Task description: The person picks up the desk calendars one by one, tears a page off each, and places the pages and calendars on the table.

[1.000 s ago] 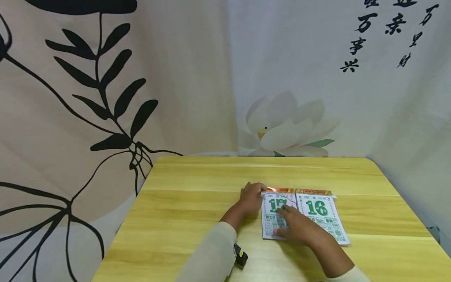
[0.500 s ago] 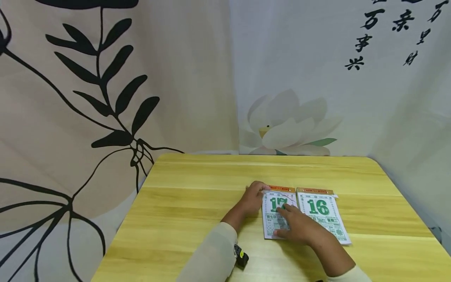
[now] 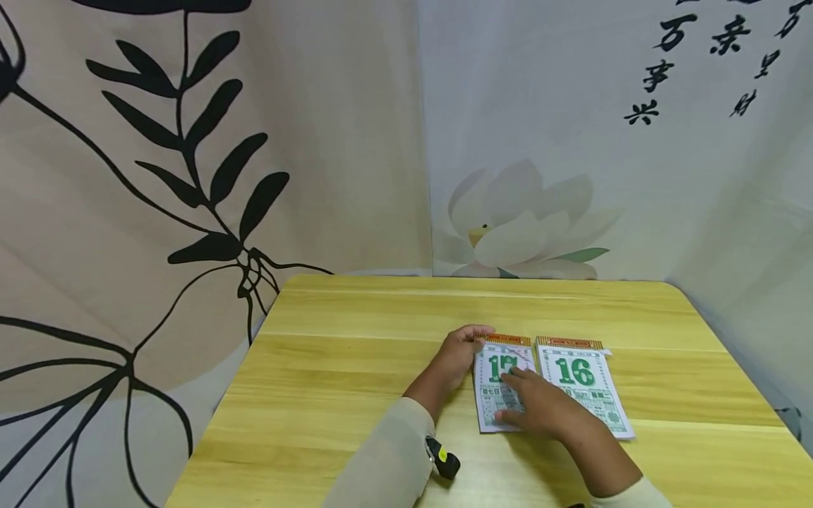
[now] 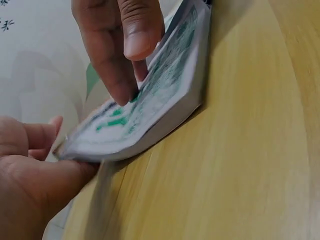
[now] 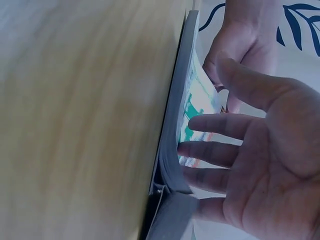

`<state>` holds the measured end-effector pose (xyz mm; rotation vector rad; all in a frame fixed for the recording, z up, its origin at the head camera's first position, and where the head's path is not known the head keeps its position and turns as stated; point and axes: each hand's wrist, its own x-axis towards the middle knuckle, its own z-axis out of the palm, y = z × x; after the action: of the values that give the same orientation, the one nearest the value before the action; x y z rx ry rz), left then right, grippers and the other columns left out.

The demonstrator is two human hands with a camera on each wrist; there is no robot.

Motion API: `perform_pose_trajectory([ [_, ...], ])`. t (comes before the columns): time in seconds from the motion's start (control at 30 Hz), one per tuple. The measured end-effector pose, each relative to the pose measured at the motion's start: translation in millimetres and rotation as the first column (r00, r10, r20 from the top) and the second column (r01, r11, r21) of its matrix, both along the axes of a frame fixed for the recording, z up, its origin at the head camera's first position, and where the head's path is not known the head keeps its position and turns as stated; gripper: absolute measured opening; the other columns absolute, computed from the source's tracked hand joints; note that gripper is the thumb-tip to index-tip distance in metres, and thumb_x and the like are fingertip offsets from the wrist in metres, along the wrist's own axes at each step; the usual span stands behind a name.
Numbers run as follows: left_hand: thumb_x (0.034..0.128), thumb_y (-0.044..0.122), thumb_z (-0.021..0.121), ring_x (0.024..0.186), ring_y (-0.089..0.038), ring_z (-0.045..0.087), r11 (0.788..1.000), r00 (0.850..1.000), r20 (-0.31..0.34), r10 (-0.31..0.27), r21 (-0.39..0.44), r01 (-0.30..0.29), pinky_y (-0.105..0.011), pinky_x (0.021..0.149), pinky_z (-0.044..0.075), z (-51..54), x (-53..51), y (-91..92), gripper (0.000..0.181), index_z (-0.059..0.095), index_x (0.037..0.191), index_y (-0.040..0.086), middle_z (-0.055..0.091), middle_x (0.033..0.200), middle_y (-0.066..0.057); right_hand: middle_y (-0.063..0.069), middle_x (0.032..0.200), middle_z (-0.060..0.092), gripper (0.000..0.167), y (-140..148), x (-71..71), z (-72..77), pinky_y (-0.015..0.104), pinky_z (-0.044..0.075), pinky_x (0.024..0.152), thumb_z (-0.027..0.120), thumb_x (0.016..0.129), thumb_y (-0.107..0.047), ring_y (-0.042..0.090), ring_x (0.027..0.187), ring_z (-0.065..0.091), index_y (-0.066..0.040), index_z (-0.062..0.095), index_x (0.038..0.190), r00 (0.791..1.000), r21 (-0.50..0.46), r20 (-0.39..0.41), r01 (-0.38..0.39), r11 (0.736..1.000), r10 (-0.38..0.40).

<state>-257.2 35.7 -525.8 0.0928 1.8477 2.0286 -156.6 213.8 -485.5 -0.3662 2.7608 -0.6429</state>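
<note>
A calendar pad numbered 17 lies on the table, its red-and-gold top strip towards the back. My left hand grips its upper left corner; in the left wrist view this hand has its thumb against the pad's edge. Fingers spread, my right hand touches the face of that pad near the number. The right wrist view shows this hand open, palm visible. Close on the right lies a second pad numbered 16, partly covered by my right hand.
The light wooden table has rounded back corners. Behind it hangs a pale curtain with black plant shapes, a lotus and dark characters. A small black device is at my left wrist.
My left hand has shifted slightly right, its fingers reaching farther over the top strip of the 17 pad. The right hand has kept nearly the same place on it.
</note>
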Motion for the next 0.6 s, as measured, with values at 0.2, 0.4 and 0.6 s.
perform_pose_trajectory([
  [0.2,0.1159,0.015,0.053,0.103,-0.019,0.074,1.000,0.999,0.046,0.004,0.029,-0.006,-0.027,0.083,0.063,1.2,-0.1,1.8,0.031,0.068,0.141,0.005,0.068,0.129,-0.011,0.030,0.165,0.049,0.073,-1.1,-0.1,1.1,0.072,0.041,0.121,0.085,0.095,-0.042,0.056,0.154,0.043,-0.001,0.062,0.151,1.000,0.001,-0.006,-0.001,1.000,0.001],
  [0.4,0.1177,0.021,0.050,0.101,-0.019,0.075,1.000,0.999,0.035,0.005,0.012,-0.005,-0.027,0.080,0.062,-1.6,1.7,1.6,0.032,0.069,0.138,0.004,0.072,0.128,-0.011,0.027,0.166,0.049,0.071,-1.4,-0.3,0.2,0.071,0.040,0.123,0.086,0.094,-0.041,0.056,0.155,0.043,-0.002,0.064,0.150,1.000,-0.003,0.011,0.014,1.000,-0.014],
  [0.6,0.1185,0.028,0.048,0.097,-0.019,0.076,0.997,0.999,-0.053,0.007,-0.076,-0.011,-0.028,0.079,0.063,-5.4,2.6,1.5,0.033,0.074,0.130,0.011,0.075,0.123,-0.011,0.026,0.166,0.050,0.071,-1.5,-0.2,-1.8,0.070,0.041,0.123,0.086,0.094,-0.042,0.054,0.155,0.043,-0.003,0.065,0.150,1.000,0.005,0.016,0.021,1.000,-0.021],
])
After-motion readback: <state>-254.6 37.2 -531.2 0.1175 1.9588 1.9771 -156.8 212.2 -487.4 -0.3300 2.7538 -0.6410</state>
